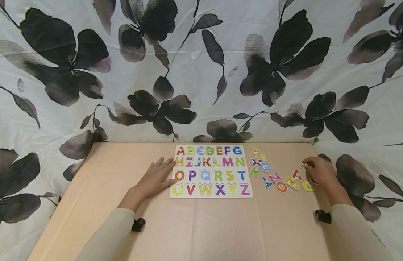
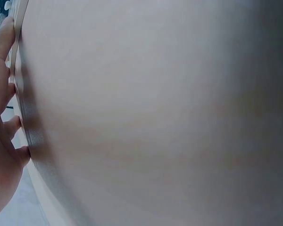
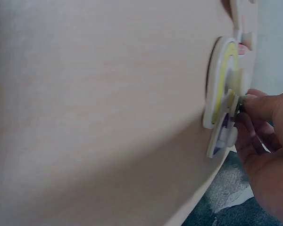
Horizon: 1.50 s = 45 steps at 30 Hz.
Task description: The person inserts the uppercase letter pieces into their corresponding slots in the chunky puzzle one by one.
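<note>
A white alphabet puzzle board (image 1: pixel 211 181) with bright letters lies on the table. My left hand (image 1: pixel 156 175) rests at its left edge, fingers spread and the thumb near the lower row; in the left wrist view the fingertips (image 2: pixel 23 154) touch down along the table's far side. Over at the loose pieces, my right hand (image 1: pixel 323 179) pinches a small green letter piece (image 1: pixel 302 165) between thumb and fingers. Its letter is hidden by them. Right below in the right wrist view are a yellow letter piece (image 3: pixel 221 70) and a dark blue one (image 3: pixel 219 141), both with white knobs.
Several loose letters lie right of the board, among them an orange O (image 1: pixel 281 187), a yellow M (image 1: pixel 291 183), a red A (image 1: pixel 296 175) and a green R (image 1: pixel 254 172). Floral cloth (image 1: pixel 201 72) hangs behind the beige table (image 1: pixel 221 228).
</note>
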Available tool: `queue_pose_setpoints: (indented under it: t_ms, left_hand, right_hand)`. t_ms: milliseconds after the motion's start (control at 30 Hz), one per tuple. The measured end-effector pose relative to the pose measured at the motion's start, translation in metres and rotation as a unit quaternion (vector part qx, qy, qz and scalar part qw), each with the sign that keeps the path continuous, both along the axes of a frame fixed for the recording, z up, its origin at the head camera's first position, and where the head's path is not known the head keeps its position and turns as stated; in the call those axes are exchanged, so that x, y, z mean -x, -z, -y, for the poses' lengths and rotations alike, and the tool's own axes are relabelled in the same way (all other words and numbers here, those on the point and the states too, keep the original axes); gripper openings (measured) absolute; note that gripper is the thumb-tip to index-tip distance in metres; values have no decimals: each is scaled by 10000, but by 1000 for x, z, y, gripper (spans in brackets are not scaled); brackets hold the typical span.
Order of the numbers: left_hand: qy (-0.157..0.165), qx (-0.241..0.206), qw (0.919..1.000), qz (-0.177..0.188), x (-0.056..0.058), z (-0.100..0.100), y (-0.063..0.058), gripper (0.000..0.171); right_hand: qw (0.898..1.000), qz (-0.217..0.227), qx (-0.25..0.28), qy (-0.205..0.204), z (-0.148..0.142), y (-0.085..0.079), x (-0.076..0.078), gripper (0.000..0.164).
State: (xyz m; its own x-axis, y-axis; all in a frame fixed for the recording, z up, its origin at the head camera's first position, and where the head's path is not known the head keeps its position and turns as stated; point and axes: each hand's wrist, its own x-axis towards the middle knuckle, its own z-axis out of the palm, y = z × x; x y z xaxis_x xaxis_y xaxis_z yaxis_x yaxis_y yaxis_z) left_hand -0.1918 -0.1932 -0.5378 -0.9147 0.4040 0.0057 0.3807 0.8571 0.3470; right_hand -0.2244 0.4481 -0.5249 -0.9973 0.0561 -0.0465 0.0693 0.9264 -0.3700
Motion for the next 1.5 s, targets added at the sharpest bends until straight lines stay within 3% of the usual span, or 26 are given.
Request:
queue_pose_setpoints:
  t_ms: [333,533,867,1200,1500]
  left_hand:
    - [3,55,10000,73,0,0,0,83]
    - [33,54,10000,-53,0,-1,0,81]
    - [39,94,9999,-54,1,-2,0,81]
    - [67,55,9999,-130,1,0,0,80]
    - [27,55,10000,-61,0,-3,-2,81]
  right_hand:
    - [9998,-184,52,6,9,-8,-4,22]
    - [9990,-388,91,-193,27,-22,-1,23]
    - [9927,-893,532,-612,62,-24,1,19]
    - [9916,-750,784,-703,109,-27,4,14]
    - [9874,-777,912,-1030,150,-21,11,14]
